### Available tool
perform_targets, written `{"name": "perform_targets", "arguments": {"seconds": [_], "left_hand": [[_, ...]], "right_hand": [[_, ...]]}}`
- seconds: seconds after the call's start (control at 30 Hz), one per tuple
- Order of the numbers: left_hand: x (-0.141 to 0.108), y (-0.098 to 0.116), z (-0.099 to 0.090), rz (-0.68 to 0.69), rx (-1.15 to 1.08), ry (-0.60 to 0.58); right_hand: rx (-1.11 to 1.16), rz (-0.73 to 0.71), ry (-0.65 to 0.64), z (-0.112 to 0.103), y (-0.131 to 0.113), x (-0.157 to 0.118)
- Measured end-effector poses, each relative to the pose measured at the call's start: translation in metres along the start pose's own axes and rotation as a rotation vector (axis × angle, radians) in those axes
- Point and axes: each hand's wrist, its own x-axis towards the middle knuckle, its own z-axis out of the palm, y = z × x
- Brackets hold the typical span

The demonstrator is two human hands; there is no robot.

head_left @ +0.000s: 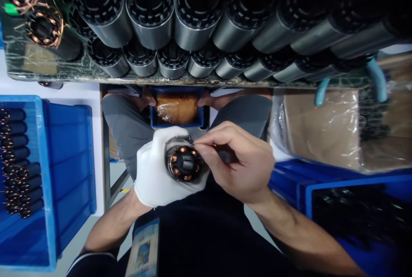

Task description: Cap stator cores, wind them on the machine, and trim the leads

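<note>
My left hand (157,170), in a white glove, is wrapped round a dark motor stator (186,163). Its open end faces up, and copper windings form a ring about the black centre. Bare, my right hand (240,159) is closed in a pinch at the stator's upper right rim, thumb and forefinger together. Whatever lies between those fingertips is too small to make out. The glove hides most of the stator's side.
Rows of silver cylinders with black slotted inserts (151,7) line the bench (19,64). Wire-ended stators (45,30) stand at its left. A blue crate (71,161) holds wound stators; another blue crate (307,200) is at right. Blue-handled pliers (378,79) overhang the bench edge.
</note>
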Motion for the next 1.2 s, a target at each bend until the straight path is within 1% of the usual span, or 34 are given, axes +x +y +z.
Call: {"name": "perform_targets", "arguments": {"seconds": [0.1, 0.13, 0.17, 0.23, 0.3, 0.37, 0.4, 0.43, 0.47, 0.5, 0.53, 0.57, 0.6, 0.63, 0.67, 0.7, 0.73, 0.77, 0.8, 0.87, 0.93, 1.0, 1.03, 1.1, 1.17, 1.2], "left_hand": [[0.004, 0.005, -0.002, -0.009, 0.014, -0.117], [0.004, 0.006, -0.001, -0.012, 0.017, -0.127], [0.004, 0.005, 0.001, 0.004, 0.011, -0.101], [0.001, 0.002, 0.008, 0.093, -0.049, 0.0], [-0.002, -0.003, 0.014, 0.203, -0.151, 0.071], [-0.003, -0.007, 0.017, 0.275, -0.227, 0.076], [-0.002, -0.008, 0.017, 0.271, -0.245, 0.081], [0.0, -0.008, 0.015, 0.245, -0.253, 0.088], [0.002, -0.007, 0.012, 0.206, -0.257, 0.089], [0.004, -0.005, 0.008, 0.164, -0.256, 0.085], [0.006, -0.002, 0.005, 0.126, -0.25, 0.075], [0.007, 0.001, 0.002, 0.105, -0.239, 0.059], [0.008, 0.004, -0.001, 0.103, -0.23, 0.036], [0.009, 0.007, -0.003, 0.104, -0.222, 0.006], [0.009, 0.009, -0.004, 0.101, -0.215, -0.023], [0.009, 0.01, -0.005, 0.095, -0.205, -0.053], [0.008, 0.01, -0.005, 0.09, -0.182, -0.08], [0.007, 0.008, -0.005, 0.092, -0.141, -0.1], [0.006, 0.005, -0.005, 0.105, -0.075, -0.111], [0.004, -0.004, -0.004, 0.173, 0.111, -0.113], [0.003, -0.013, -0.002, 0.246, 0.316, -0.118], [0.002, -0.017, 0.001, 0.301, 0.462, -0.13], [0.002, -0.017, 0.003, 0.321, 0.503, -0.14], [0.001, -0.013, 0.006, 0.351, 0.533, -0.162], [0.0, -0.008, 0.006, 0.347, 0.5, -0.186], [0.0, -0.006, 0.005, 0.332, 0.453, -0.199]], "right_hand": [[-0.088, -0.099, -0.027, -0.01, -0.004, -0.006], [-0.077, -0.104, -0.021, -0.012, -0.004, -0.008], [-0.036, -0.077, -0.004, -0.013, -0.003, -0.009], [0.122, 0.077, 0.023, -0.013, 0.0, -0.011], [0.311, 0.274, -0.012, -0.012, 0.007, -0.01], [0.443, 0.419, -0.065, -0.014, 0.015, -0.006], [0.482, 0.449, -0.061, -0.018, 0.018, -0.003], [0.5, 0.442, -0.02, -0.022, 0.021, 0.0], [0.48, 0.39, 0.048, -0.028, 0.021, 0.003], [0.41, 0.285, 0.108, -0.035, 0.02, 0.005], [0.307, 0.151, 0.139, -0.042, 0.017, 0.006], [0.193, 0.014, 0.138, -0.048, 0.012, 0.006], [0.075, -0.095, 0.069, -0.053, 0.007, 0.006], [-0.025, -0.176, -0.047, -0.057, 0.002, 0.005], [-0.095, -0.217, -0.176, -0.06, 0.0, 0.004], [-0.141, -0.228, -0.277, -0.062, 0.0, 0.003], [-0.175, -0.23, -0.349, -0.063, 0.003, 0.003], [-0.204, -0.25, -0.392, -0.063, 0.01, 0.003], [-0.22, -0.273, -0.405, -0.063, 0.017, 0.003], [-0.243, -0.283, -0.385, -0.061, 0.033, 0.005], [-0.269, -0.228, -0.397, -0.057, 0.04, 0.004], [-0.288, -0.155, -0.417, -0.049, 0.037, 0.001], [-0.286, -0.141, -0.449, -0.044, 0.034, -0.002], [-0.287, -0.13, -0.556, -0.037, 0.027, -0.006], [-0.303, -0.092, -0.68, -0.035, 0.023, -0.006], [-0.301, -0.066, -0.722, -0.037, 0.021, -0.004]]}}
